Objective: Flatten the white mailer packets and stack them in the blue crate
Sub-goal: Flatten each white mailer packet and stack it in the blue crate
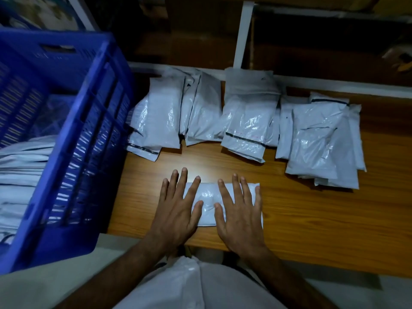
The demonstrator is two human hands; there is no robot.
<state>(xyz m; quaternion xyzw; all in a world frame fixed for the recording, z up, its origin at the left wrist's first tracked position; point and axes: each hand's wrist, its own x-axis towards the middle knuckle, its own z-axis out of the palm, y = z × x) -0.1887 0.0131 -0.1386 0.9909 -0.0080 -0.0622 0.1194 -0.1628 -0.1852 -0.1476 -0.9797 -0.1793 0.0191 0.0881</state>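
One white mailer packet (208,200) lies near the front edge of the wooden table (312,219). My left hand (178,210) presses flat on its left half, fingers straight and spread. My right hand (239,214) presses flat on its right half the same way. Several more white mailer packets (245,117) lie in loose overlapping piles farther back on the table. The blue crate (89,130) stands at the left, with a stack of white packets (22,175) inside it.
A white post (243,32) and a white rail (334,84) run behind the table, with dark shelving beyond. My white-clothed lap (189,286) fills the bottom centre. Bare wood shows at the table's right front.
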